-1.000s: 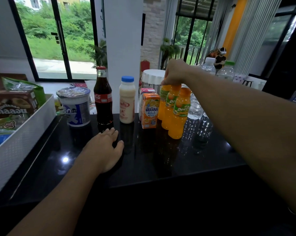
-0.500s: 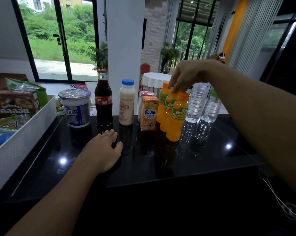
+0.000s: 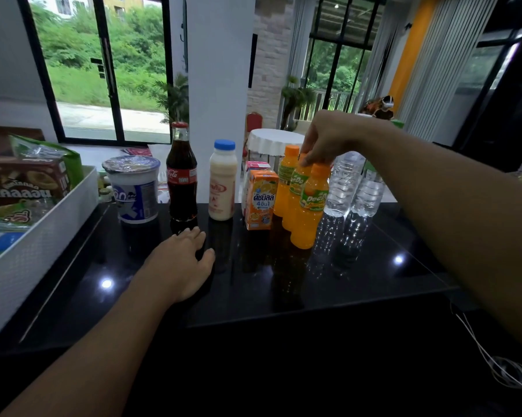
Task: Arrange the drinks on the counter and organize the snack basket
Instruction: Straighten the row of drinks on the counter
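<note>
Well, the glossy black table (image 3: 253, 284) stands in a bright room with tall glass doors (image 3: 103, 70) onto greenery. The left hand (image 3: 180, 263) lies flat on it, fingers loosely spread, holding nothing. The right hand (image 3: 329, 139) reaches over three orange juice bottles (image 3: 309, 212) — fingers pinched narrow at the middle one's cap. Beside them stand two water bottles (image 3: 342, 185); a white snack basket (image 3: 37, 251) sits far left.

Home-like interior: glossy black counter (image 3: 253, 290) with drinks, white pillar (image 3: 220, 70), sliding glass doors (image 3: 103, 67) onto greenery, clothed round table (image 3: 273, 141), red chair (image 3: 253, 121).
</note>
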A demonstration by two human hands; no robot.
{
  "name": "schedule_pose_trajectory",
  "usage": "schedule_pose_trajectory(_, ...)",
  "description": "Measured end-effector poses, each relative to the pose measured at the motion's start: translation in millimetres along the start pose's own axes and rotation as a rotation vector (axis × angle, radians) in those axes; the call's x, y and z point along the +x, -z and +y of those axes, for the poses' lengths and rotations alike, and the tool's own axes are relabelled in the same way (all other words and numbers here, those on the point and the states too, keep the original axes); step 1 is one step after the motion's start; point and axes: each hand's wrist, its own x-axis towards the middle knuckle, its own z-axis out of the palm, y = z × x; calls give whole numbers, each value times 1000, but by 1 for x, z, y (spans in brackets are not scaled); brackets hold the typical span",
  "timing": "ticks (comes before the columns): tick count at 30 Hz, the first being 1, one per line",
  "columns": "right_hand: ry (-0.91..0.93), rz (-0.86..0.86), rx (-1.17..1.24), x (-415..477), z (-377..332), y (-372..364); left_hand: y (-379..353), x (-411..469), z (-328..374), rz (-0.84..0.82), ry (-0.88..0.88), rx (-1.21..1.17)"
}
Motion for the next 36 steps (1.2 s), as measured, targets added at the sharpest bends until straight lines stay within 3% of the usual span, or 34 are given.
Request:
schedule_pose_trajectory(4,-28,64,-121,2,-3,-4,-1,0,-1,-6,11,-5)
schedule_pose_trajectory(12,4,93,-91,-1,-5,-6,-1,1,-2,5,8,-1)
schedule_pose_trajectory(22,-15,247,-223,2,-8,-20,0,-1,-1,-1,3,-4)
schedule_pose_trajectory(31,-82,286,-16,-16,-6,-15,1,-3,0,6,4,-8)
schedule_pose_trajectory(33,-83,232,109,-27,-5,-9,1,-3,0,6,8,-9)
schedule_pose_trajectory(36,-39,18,178,-45,-1,-6,1,-3,0,6,10,-11)
